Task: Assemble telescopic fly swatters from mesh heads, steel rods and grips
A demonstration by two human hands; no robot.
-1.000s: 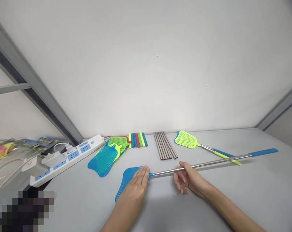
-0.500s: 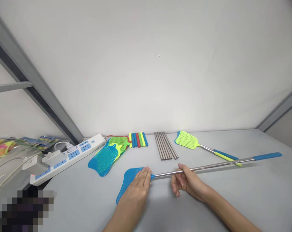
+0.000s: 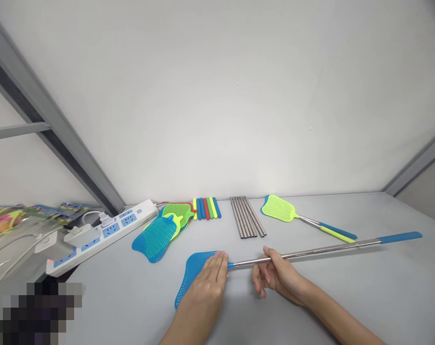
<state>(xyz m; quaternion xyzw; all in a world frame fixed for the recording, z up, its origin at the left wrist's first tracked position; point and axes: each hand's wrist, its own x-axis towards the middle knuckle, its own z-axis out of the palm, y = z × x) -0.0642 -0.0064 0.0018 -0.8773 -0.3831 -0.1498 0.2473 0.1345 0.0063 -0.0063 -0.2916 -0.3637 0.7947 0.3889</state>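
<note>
A blue fly swatter with an extended metal telescopic rod and a blue handle grip lies across in front of me. My left hand is closed over the neck end of its perforated head; the fingers lie together on top, and the thumb is hidden. Under the rod, near the neck, my right hand holds it, thumb above and the other fingers loosely curled beneath. The rod rises slightly toward the right.
Swatter heads lie overlapped at left, beside several coloured grips. Metal rods lie behind my hands. Two assembled swatters, one yellow-green, rest at right. A power strip with plugs and bagged items sit far left.
The swatter's handle end has dropped slightly, and my right hand has shifted a little left along the rod toward the head. My left hand keeps its place on the head.
</note>
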